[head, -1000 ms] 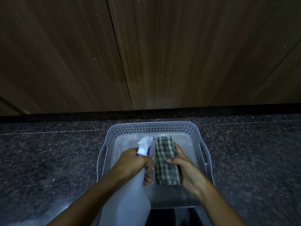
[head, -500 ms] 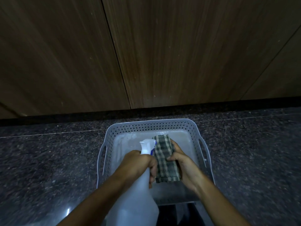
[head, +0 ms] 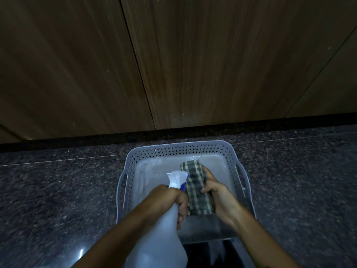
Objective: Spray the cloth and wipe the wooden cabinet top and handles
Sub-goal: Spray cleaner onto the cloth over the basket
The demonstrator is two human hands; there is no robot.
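A translucent white spray bottle (head: 160, 235) with a white and blue nozzle is gripped at its neck by my left hand (head: 166, 200), fingers around the trigger. The nozzle points toward a folded green and beige checked cloth (head: 195, 186), which my right hand (head: 218, 196) holds upright from the right side. Both hands hover over a grey perforated plastic basket (head: 173, 149). Wooden cabinet panels (head: 202, 64) fill the upper half of the view; no handle is visible.
The basket sits on a dark speckled granite floor (head: 58, 190). A black plinth strip (head: 96, 138) runs along the cabinet's base. A vertical seam (head: 137, 64) splits the wooden panels. A dark gap (head: 208, 252) lies under the basket's near edge.
The bottle's nozzle has shifted slightly right, closer to the cloth, and my left fingers have tightened on the trigger. The view tilted a little; the basket stays in place.
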